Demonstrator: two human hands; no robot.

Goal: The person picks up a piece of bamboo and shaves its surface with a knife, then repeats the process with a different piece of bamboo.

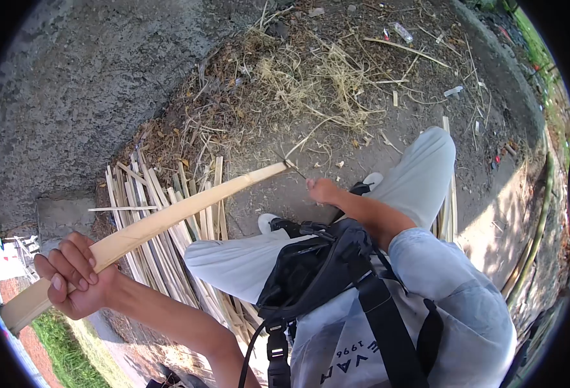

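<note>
Your long pale strip (181, 210) slants from eight o'clock toward two, ending near centre. Your left hand (76, 275) wraps its fingers snugly around it near the eight-o'clock end. Your right hand (324, 191), four o'clock from the far tip, pinches a thin dark tool (297, 171) reaching that tip.

Soft daylight leaves the brown dirt ground (362, 158) in even shade, with hard sun patches at right and washed-out glare at far left, while fisheye curvature bends the black-rimmed edges.
</note>
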